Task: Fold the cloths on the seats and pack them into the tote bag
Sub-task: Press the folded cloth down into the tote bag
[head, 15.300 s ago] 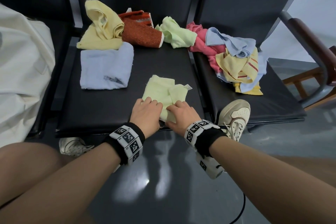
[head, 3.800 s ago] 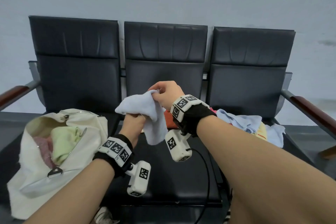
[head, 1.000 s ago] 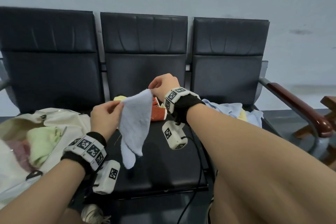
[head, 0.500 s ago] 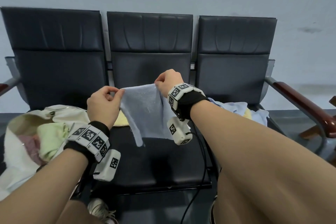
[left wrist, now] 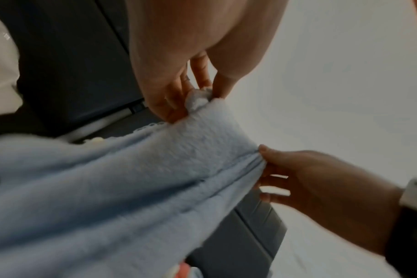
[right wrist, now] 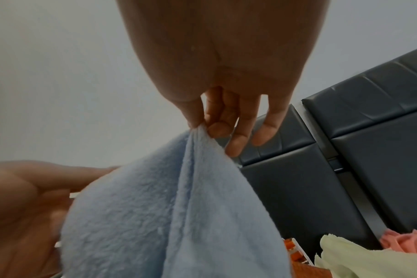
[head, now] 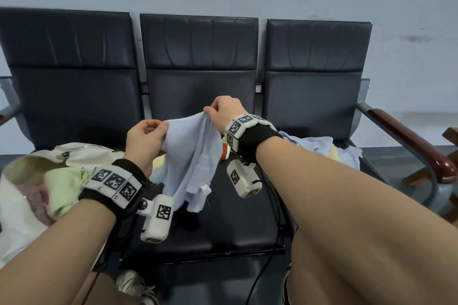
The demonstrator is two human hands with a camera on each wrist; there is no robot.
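Hanging between two hands above the middle of three dark seats (head: 198, 210), one light blue cloth (head: 192, 156) droops in loose folds, unfolded. The left hand (head: 145, 141) pinches one top corner between thumb and fingers; the right hand (head: 224, 112), slightly higher, pinches the other, its remaining fingers (right wrist: 264, 131) loose. One cream tote bag (head: 22, 208) lies open on the left seat with two cloths showing inside, a pale green one (head: 63, 188) and a pink one (head: 32, 197). Behind the blue cloth sits an orange cloth (head: 225, 153), and a small heap of light blue and yellow cloths (head: 319, 146) rests on the right seat.
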